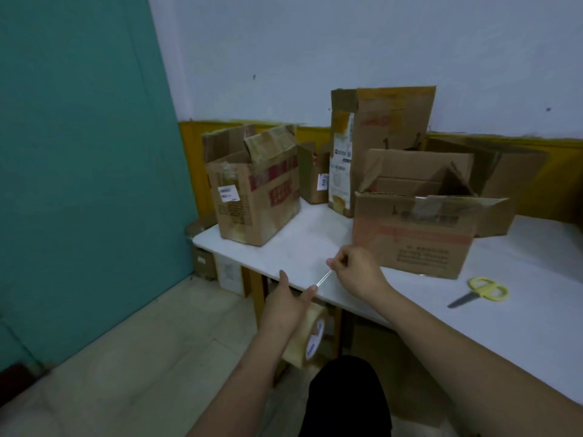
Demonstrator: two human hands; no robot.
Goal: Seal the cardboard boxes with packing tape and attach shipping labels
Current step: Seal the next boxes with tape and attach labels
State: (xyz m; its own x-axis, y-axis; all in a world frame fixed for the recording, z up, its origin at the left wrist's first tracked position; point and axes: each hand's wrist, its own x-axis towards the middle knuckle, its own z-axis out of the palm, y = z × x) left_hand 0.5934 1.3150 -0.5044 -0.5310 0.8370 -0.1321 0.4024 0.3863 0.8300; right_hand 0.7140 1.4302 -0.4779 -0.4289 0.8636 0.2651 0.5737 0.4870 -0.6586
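Note:
My left hand (288, 302) holds a roll of clear packing tape (307, 337) below the front edge of the white table (315, 244). A short strip of tape (324, 278) stretches from the roll up to my right hand (353, 269), which pinches its free end. An open cardboard box (413, 234) stands just behind my right hand, flaps up. Another open box (252, 190) with a white label sits at the table's left end. A tall box (378, 137) stands at the back.
Yellow-handled scissors (479, 293) lie on the table to the right. More cardboard boxes (498, 175) stand at the back right against the wall. A teal partition (79, 152) rises on the left, with tiled floor (142, 357) below it.

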